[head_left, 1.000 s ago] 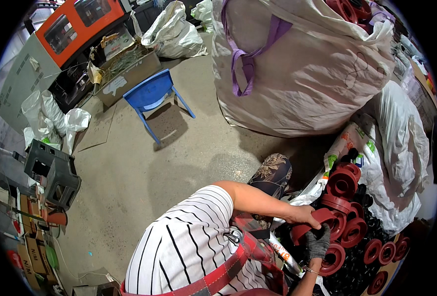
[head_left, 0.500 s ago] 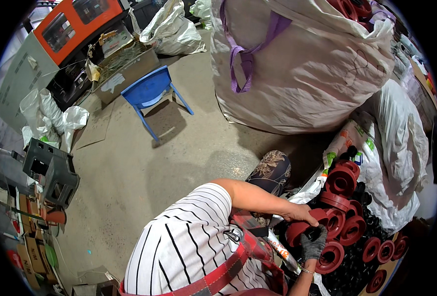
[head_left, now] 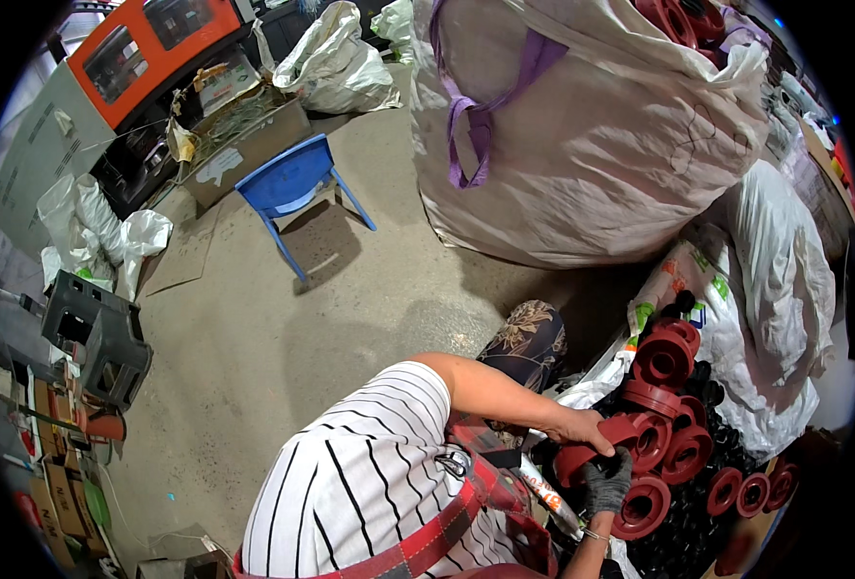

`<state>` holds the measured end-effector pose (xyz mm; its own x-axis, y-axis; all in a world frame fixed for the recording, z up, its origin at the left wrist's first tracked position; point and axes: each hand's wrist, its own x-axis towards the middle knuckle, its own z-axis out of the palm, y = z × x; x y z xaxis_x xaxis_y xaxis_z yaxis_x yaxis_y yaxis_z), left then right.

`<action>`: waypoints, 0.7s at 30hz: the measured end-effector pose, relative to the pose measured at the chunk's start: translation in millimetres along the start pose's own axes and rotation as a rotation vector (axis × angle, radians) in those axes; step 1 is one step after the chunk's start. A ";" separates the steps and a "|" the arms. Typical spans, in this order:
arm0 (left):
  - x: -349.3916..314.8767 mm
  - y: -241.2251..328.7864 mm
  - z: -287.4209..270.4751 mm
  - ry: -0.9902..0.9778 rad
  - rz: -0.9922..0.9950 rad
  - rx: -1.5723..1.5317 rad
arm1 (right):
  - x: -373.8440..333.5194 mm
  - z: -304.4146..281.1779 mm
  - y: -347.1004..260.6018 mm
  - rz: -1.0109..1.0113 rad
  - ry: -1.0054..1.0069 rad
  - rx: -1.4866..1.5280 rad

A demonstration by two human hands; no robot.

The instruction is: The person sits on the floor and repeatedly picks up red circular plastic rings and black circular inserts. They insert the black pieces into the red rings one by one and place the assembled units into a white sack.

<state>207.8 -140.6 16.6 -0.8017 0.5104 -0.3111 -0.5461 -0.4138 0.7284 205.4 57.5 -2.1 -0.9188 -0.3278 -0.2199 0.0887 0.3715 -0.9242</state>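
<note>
My bare left hand (head_left: 583, 431) is closed on a dark red hollow flanged piece (head_left: 572, 462), its thumb along the top. My right hand (head_left: 608, 482), in a dark grey glove with a bracelet at the wrist, is pressed to the same piece from the near side, fingers curled at its opening. Whether a small part sits in the gloved fingers is hidden. Close by lie several more dark red flanged rings (head_left: 643, 506), heaped on many small black parts (head_left: 678, 540). One red ring (head_left: 686, 454) leans just right of my hands.
A big white sack (head_left: 582, 145) with purple straps and red parts at its top stands ahead. White plastic bags (head_left: 785, 289) slump at the right. A blue chair (head_left: 288, 179) stands on the floor to the left. An orange and grey machine (head_left: 148, 53) is at the far left.
The gloved right fingers have moved slightly down and left against the red flanged piece. My left hand has kept its hold. The whole view has shifted a little.
</note>
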 end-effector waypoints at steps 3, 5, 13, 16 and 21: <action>-1.7 1.5 5.4 0.034 0.092 0.253 | 7.7 2.9 16.5 -0.140 0.072 0.144; -9.8 5.6 11.5 0.172 0.182 0.590 | 6.2 1.8 11.6 -0.074 0.108 0.327; -24.7 13.0 15.5 -0.186 0.492 0.977 | 19.2 -4.7 3.5 -0.053 -0.389 1.184; -12.8 11.0 -4.0 -0.340 0.922 1.308 | 13.4 0.4 -37.1 -0.394 -0.387 0.585; -22.0 13.3 5.9 -0.373 0.712 1.214 | 12.6 -10.1 -31.5 -0.298 -0.159 0.390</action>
<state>219.6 -152.8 36.8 -0.5978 0.7137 0.3649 0.6211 0.1247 0.7737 187.1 50.5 27.5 -0.8587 -0.5096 0.0541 -0.0035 -0.0997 -0.9950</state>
